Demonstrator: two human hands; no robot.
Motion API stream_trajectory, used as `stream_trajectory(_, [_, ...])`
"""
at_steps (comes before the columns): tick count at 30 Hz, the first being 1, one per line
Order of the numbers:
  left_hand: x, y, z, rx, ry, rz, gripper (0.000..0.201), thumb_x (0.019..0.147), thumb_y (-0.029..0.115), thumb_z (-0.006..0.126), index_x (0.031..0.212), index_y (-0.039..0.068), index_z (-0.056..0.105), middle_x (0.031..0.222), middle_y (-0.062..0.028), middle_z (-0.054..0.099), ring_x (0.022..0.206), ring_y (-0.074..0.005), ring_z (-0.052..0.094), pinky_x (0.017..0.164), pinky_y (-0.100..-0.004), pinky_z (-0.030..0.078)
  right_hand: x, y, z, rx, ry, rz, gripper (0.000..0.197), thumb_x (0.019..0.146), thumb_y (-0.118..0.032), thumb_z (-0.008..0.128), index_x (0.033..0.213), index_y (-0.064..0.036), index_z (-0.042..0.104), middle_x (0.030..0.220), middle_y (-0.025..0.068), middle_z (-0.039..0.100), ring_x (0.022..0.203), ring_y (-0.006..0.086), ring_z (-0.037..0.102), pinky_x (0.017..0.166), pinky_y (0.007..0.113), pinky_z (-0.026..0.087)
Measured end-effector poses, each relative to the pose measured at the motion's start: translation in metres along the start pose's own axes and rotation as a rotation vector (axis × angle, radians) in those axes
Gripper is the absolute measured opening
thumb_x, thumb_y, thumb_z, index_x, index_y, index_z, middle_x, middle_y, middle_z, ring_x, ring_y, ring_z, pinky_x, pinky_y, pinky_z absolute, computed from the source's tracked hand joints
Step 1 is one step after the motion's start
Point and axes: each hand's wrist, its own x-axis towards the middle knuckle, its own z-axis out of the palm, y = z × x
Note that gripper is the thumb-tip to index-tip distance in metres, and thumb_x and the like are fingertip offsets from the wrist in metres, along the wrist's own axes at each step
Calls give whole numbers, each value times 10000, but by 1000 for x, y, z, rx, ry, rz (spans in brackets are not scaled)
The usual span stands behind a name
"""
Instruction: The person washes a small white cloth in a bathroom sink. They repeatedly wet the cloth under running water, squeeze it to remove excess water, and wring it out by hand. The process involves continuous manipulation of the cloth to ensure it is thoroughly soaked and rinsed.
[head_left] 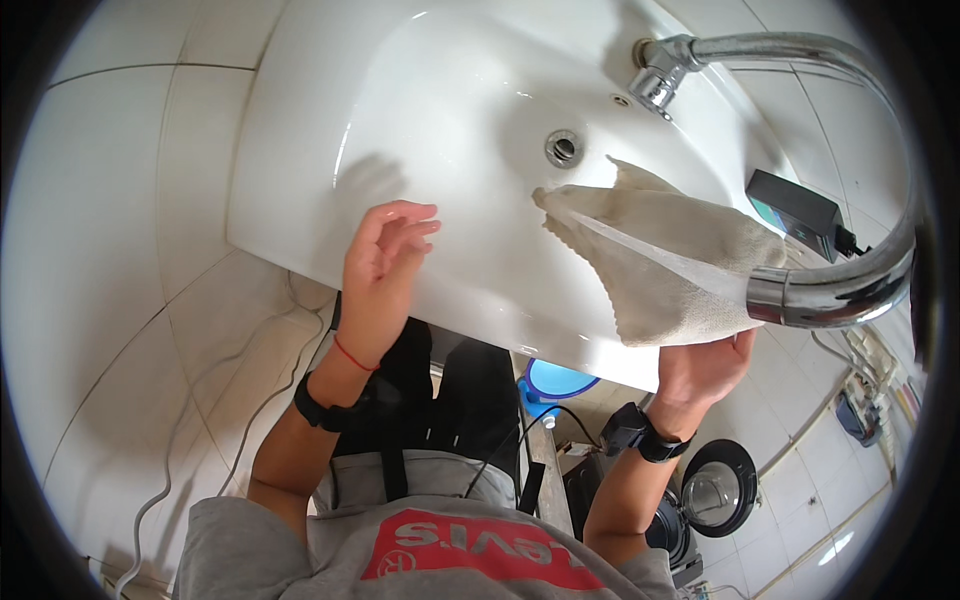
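Note:
A wet-looking beige cloth (670, 265) hangs over the right side of the white sink (300, 140), beneath the mouth of a chrome faucet (800, 297). A pale streak, apparently running water, stretches from the spout across the cloth. My right hand (705, 370) holds the cloth from its near side, and the cloth hides part of the fingers. Over the sink's near left rim is my left hand (390, 255), empty, its fingers loosely bent and apart. Its shadow falls on the basin. The round metal drain (564, 149) shows just beyond the cloth.
A black box-shaped device (797, 210) with a plug stands at the sink's right edge. Below the sink are a blue basin (562, 378) and a front-loading washing machine with its round door (718, 487) swung out. A grey cable (165, 470) runs down the left wall.

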Motion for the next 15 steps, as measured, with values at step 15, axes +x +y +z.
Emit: stream_trajectory(15, [-12,-3,-4,56,47,2,224,1026,122,538,1236,45,528,1219,-143,652,1100,-263,652,921,-375,521,-31,-57,-14,-195,97,-350,490,1077,-353,361,1469,-78,468,1508,109,480,1396,306,429,1187,525,282])
